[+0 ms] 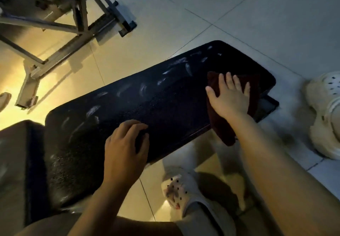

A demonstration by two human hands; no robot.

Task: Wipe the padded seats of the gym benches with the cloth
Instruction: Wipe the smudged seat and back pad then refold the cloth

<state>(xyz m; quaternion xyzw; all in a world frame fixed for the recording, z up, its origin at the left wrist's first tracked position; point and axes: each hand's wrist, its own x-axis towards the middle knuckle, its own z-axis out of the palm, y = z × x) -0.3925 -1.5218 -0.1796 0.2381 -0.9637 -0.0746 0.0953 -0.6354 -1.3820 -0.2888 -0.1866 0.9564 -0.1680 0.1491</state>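
Right hand (230,97), fingers spread flat, presses my dark red cloth (219,123) onto the black padded bench seat (147,105) near its far end; the cloth's near edge overhangs the seat. Left hand (125,147) rests on the seat's near edge, fingers curled, gripping nothing. White smears (187,68) streak the seat's far side.

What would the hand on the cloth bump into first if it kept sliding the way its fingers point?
Probably nothing solid. The right hand lies flat on the cloth, fingers aimed across the bench pad. It would cross the white smears, then leave the far edge.
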